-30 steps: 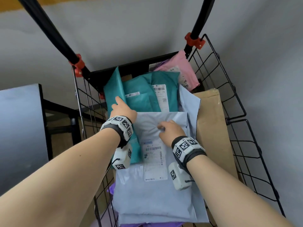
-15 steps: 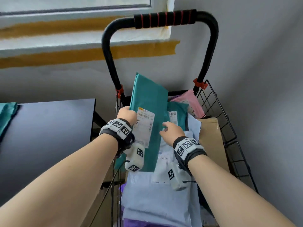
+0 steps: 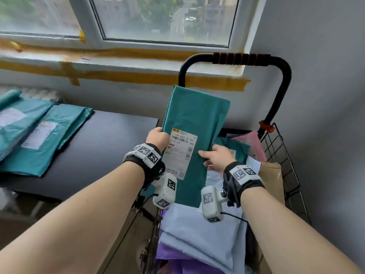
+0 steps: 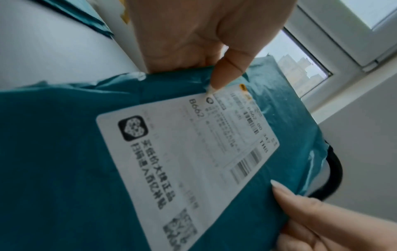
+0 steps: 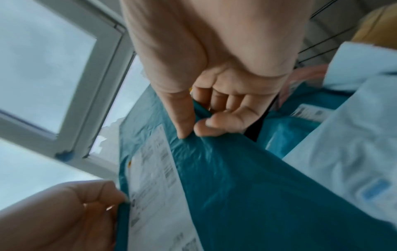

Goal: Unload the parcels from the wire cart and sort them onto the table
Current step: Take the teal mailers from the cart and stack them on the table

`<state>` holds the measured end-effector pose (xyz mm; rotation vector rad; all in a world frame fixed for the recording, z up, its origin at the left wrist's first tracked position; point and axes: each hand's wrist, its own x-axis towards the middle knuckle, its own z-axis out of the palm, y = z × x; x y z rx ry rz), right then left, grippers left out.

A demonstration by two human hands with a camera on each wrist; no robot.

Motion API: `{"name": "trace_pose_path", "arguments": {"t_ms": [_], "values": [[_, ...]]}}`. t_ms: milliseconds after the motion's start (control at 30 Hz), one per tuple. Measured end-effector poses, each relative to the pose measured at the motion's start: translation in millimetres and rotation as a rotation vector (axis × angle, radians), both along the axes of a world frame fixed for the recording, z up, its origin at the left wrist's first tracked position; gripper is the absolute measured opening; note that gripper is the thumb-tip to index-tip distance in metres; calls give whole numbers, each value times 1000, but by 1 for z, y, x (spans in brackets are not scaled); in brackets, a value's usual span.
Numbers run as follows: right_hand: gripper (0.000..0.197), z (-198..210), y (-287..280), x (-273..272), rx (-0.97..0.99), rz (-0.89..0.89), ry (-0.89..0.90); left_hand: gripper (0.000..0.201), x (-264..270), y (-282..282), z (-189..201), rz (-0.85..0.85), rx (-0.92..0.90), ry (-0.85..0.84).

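Both hands pinch teal parcel (window behind); dark table left.

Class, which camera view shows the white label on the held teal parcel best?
The left wrist view: the label fills the frame, with B662 and the barcodes legible. The head view shows it whole but small on the parcel. The right wrist view shows it blurred, at an angle.

A white-framed window fills the top of the head view, with daylight, trees and buildings beyond; yellowed tape runs along the wall under its sill; grey walls meet in the right-hand corner; a white radiator shows below the sill at the left.
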<state>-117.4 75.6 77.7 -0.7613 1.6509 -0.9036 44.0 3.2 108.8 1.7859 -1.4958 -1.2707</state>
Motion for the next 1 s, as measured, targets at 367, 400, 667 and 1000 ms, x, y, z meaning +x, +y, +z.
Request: {"name": "trace_pose_path", "arguments": {"t_ms": [367, 400, 667, 1000], "values": [[21, 50, -33, 161, -171, 132, 8, 38, 169, -12, 34, 144, -178, -1], [20, 51, -39, 181, -175, 138, 23, 39, 190, -15, 33, 151, -195, 5], [23, 49, -84, 365, -139, 158, -10, 44, 375, -45, 34, 199, -171, -51], [24, 36, -151, 466, -27, 82, -21, 48, 490, -95, 20, 135, -80, 4]]}}
